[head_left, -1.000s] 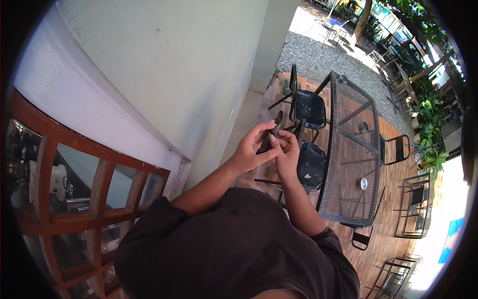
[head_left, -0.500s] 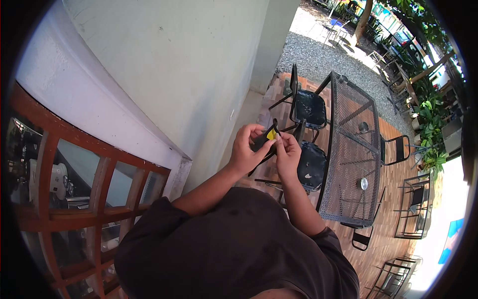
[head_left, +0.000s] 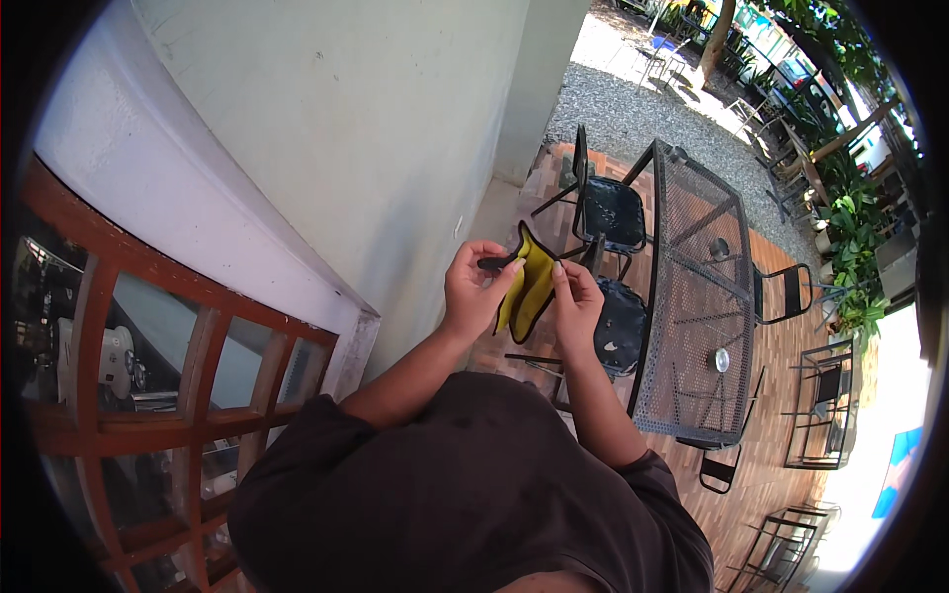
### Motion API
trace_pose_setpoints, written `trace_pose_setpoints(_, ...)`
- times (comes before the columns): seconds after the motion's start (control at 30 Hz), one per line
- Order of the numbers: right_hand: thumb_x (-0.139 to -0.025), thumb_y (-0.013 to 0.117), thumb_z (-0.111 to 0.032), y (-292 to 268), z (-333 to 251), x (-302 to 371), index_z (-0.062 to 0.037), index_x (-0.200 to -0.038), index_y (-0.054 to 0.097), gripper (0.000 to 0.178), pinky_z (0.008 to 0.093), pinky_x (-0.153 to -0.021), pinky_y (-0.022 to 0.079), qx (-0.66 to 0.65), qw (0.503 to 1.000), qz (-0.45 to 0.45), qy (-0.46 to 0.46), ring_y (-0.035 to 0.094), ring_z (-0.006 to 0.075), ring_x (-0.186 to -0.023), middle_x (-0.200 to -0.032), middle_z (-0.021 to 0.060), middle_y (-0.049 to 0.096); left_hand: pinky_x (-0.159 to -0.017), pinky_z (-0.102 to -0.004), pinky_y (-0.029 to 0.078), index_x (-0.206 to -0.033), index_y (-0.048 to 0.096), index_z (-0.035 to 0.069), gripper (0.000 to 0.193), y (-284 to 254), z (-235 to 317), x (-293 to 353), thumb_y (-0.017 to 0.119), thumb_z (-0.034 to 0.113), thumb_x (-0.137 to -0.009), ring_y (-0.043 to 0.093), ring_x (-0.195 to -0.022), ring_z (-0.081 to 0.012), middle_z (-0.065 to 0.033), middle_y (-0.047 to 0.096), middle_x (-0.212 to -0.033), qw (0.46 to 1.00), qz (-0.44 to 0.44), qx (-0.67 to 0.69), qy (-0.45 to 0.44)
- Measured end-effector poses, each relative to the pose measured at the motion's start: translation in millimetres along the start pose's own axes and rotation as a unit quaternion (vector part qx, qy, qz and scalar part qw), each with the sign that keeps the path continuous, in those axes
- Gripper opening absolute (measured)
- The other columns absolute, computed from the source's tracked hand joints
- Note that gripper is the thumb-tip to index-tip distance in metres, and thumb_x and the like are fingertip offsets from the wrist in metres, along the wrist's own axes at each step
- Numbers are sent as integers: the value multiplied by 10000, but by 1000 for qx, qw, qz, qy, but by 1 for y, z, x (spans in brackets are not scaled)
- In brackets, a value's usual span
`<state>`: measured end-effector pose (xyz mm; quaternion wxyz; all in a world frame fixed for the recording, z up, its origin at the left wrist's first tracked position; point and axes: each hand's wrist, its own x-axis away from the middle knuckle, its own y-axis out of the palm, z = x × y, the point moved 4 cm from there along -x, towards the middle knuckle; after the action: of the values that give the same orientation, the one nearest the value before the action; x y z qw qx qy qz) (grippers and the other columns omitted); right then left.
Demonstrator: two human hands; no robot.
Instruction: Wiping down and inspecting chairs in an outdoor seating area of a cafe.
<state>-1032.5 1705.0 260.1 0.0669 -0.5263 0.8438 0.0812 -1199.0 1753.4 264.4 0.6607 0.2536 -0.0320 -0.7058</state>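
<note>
Left hand (head_left: 471,289) and right hand (head_left: 578,306), angled inward, pinch a folded, black-bordered yellow cloth-like piece (head_left: 537,289) at left and right.

Fisheye's up on the head, aimed down over the shirt (head_left: 465,484) at both hands (head_left: 471,294), pretty close, mesh table (head_left: 692,306) farther off.

Daylight | glare at right | wall (head_left: 366,128) softly shadowed | fisheye-bent edges

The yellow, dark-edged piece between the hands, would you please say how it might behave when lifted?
The yellow piece is probably floppy, since it hangs in folds. It may be light too, as the left hand and right hand seem to hold it by mere pinches.
</note>
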Motion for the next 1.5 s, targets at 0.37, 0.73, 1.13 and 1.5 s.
trace_pose_setpoints(0.37,-1033,585,-144,0,7,3,-24,-1034,631,128,192,-758,419,-23,1000,0,1,518,34,-822,-906,-37,617,-743,-244,531,-1056,666,-14,104,-15,13,-5,653,24,-960,658,-815,-82,-65,709,-956,977,-32,-195,76)
trace_pose_setpoints(0.73,-1031,594,-143,0,-1,1,-24,-1038,629,124,194,-770,412,-34,999,-9,8,510,35,-838,-919,-38,607,-780,-207,474,-1191,682,-31,261,-23,-3,-2,595,-58,-947,599,-855,-83,-43,630,-997,975,-80,-192,80)
trace_pose_setpoints(1.13,-1000,648,-123,-20,-7,-5,-14,-1017,649,111,188,-746,436,-8,1000,-2,6,541,35,-805,-894,-39,631,-789,-219,499,-1157,668,-34,200,-35,-10,-22,641,-25,-960,635,-900,-83,-66,698,-1022,997,-48,-62,9)
trace_pose_setpoints(1.5,-981,665,-85,-89,-61,-57,-8,-1107,685,149,187,-699,456,216,961,53,-165,575,32,-791,-920,-24,668,-738,-266,536,-1108,700,14,232,-46,37,-51,734,27,-879,677,-799,-143,-76,704,-939,959,6,-259,118)
